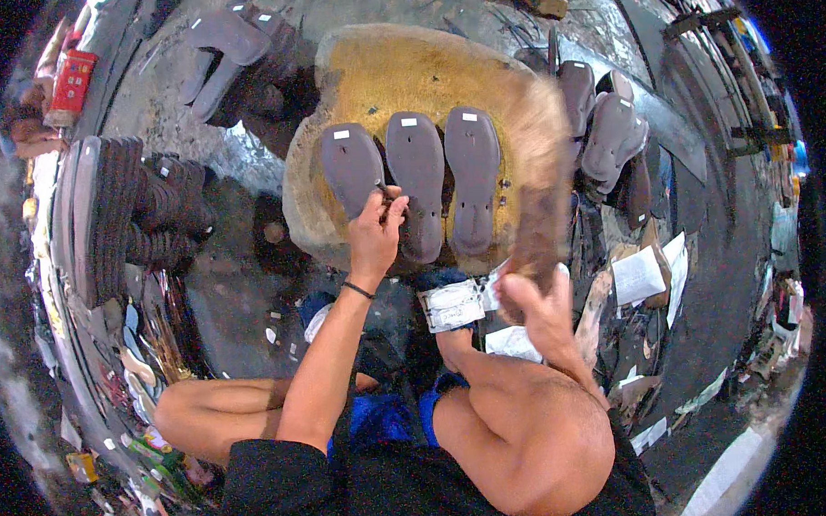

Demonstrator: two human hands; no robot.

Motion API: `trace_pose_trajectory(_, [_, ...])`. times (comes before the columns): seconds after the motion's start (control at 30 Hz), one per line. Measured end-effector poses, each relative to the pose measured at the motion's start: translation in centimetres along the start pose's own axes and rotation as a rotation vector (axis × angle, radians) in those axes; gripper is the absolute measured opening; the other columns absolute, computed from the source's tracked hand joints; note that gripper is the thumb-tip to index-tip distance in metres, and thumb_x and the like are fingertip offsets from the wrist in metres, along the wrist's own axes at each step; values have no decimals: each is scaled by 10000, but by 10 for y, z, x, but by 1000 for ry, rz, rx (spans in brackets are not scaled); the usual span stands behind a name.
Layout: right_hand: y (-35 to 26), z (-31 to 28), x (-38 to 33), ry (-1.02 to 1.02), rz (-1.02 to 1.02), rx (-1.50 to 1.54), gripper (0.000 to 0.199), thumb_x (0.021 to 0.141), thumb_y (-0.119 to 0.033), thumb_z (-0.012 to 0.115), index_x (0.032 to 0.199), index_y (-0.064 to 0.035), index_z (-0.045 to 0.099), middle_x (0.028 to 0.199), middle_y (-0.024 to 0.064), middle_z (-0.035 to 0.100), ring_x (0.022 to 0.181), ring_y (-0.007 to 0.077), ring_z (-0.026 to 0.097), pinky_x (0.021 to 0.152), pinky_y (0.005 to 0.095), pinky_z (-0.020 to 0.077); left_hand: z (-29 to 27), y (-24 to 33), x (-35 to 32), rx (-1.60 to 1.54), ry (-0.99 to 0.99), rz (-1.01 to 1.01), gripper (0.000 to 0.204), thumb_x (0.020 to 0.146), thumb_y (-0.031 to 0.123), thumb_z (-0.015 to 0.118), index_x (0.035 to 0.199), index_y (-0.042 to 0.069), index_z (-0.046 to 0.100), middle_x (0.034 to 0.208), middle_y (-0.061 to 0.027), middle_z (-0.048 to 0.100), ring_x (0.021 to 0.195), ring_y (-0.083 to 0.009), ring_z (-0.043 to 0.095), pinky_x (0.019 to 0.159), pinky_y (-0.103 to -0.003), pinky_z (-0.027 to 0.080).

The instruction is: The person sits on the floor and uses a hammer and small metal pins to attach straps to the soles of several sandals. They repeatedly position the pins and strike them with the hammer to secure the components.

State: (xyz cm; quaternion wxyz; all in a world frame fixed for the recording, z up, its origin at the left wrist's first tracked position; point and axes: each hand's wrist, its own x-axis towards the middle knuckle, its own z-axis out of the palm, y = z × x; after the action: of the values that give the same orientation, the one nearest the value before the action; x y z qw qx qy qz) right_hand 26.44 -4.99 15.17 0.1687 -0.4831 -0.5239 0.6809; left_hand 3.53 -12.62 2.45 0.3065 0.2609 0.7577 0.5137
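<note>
Three dark brown shoe soles lie side by side on a worn, yellowish wooden block: the left sole [350, 160], the middle sole [415, 167] and the right sole [472, 179]. Each has a small white label near its top and small holes. My left hand [376, 236] is closed in a pinch over the left sole's right edge. A small dark piece shows at its fingertips, too small to name. My right hand [544, 319] grips a brown wooden mallet [540, 208], smeared by motion, whose blurred upper part covers the right side of the block [370, 73].
Stacked soles [98, 219] stand at the left. More soles [613, 137] are piled at the right, and others [228, 46] lie at the far left. White paper sheets [639, 276] lie right of my knee. A red container [72, 83] sits at the upper left.
</note>
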Motion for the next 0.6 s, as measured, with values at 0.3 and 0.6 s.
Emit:
trace_pose_trajectory(0.3, [22,-26,22,-316,-180,-347,431,805,-264,764,1131,-42,591,933,72,668,850,159,629,751,335,527,3,-14,-11,211,-63,240,174,920,160,670,1041,37,690,914,-151,723,791,-274,710,661,-359,557])
trace_pose_trajectory(0.6, [90,22,37,-272,472,180,331,929,-239,626,1150,-5,545,929,116,667,784,226,677,720,390,578,-11,0,11,-301,83,-176,240,995,248,574,1040,16,614,885,-132,707,821,-226,712,682,-372,595])
